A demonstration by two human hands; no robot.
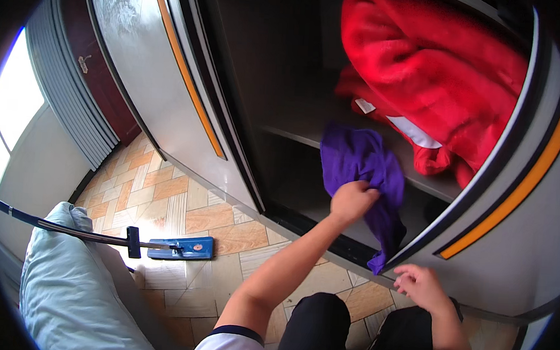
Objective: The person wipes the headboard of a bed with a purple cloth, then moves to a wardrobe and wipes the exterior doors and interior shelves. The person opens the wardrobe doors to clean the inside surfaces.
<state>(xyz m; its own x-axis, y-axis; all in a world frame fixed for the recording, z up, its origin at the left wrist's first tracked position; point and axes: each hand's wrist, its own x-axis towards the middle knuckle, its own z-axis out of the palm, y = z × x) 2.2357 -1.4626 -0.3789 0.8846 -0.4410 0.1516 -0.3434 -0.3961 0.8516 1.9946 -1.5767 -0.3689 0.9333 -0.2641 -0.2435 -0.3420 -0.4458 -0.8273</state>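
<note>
My left hand (354, 201) grips a purple cloth (365, 156) at the front of an open wardrobe. The cloth drapes over the front edge of a wardrobe shelf (294, 136), and its lower end hangs down near the bottom door track (300, 229). Lower right, my right hand (420, 285) hovers with fingers apart and slightly curled, holding nothing, close to the bottom of the right sliding door (501, 251). Above and behind the purple cloth, a bulky red fabric bundle (430, 83) rests on the shelf, with a white tag (365, 106) showing.
A blue flat mop head (198, 248) lies on the tiled floor (191, 294), its pole (65, 228) crossing a bed with light blue bedding (67, 277). The left sliding door (170, 77) bears an orange strip. Beyond are a grey folding curtain (67, 75) and a dark red door (94, 62).
</note>
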